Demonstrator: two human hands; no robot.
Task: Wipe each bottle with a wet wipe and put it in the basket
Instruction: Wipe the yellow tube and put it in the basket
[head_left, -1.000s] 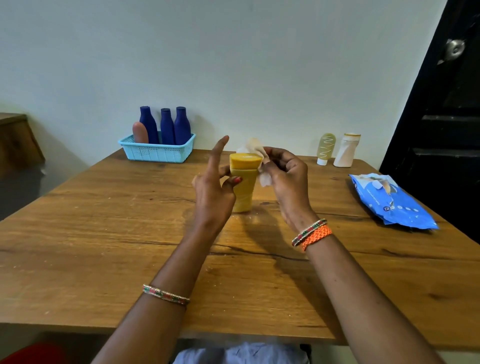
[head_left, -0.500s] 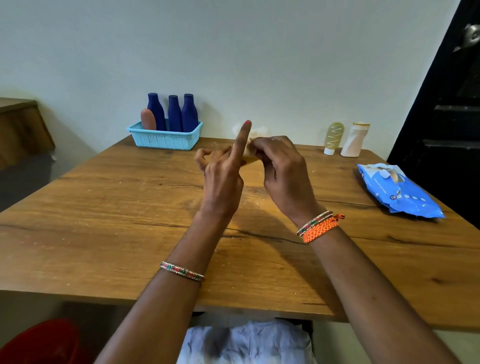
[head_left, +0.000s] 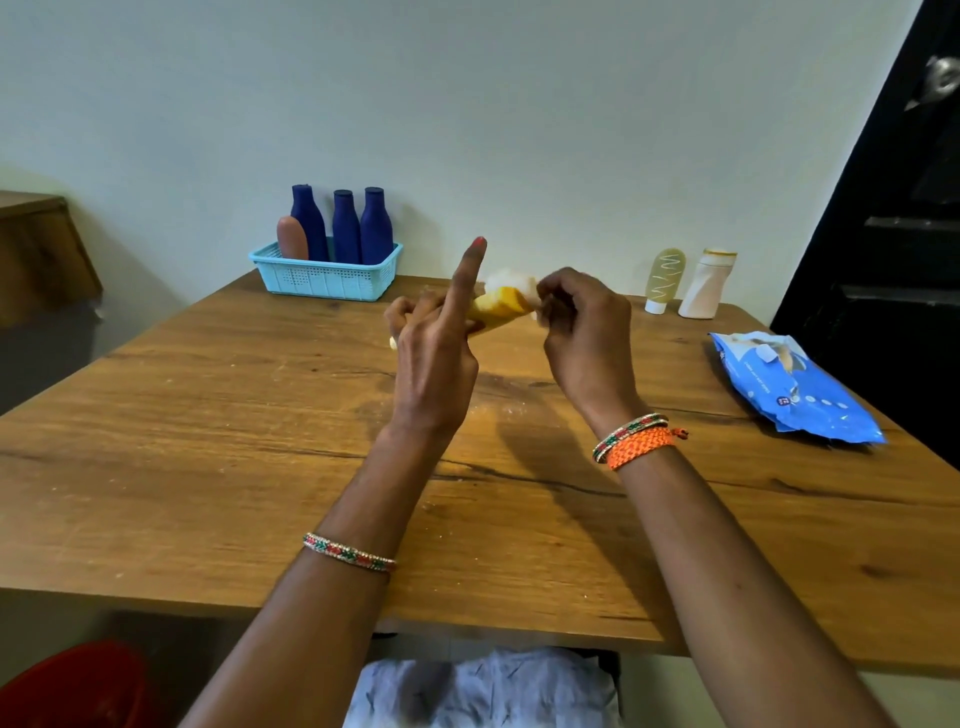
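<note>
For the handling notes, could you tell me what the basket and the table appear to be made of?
Basket: looks like moulded plastic, light blue with a slight sheen, its walls pierced by a regular grid of small holes. Table: looks like wood or a wood-look laminate, matte brown with grain lines and a dark crack-like streak; which one cannot be told.

Yellow bottle (head_left: 498, 307) showing against white wipe (head_left: 511, 283). Light-blue perforated basket (head_left: 327, 275) holding three dark-blue bottles (head_left: 347, 226) and one brown (head_left: 292, 238). Blue wipe pack (head_left: 792, 389) lying on wood-grain table (head_left: 208, 441).
</note>
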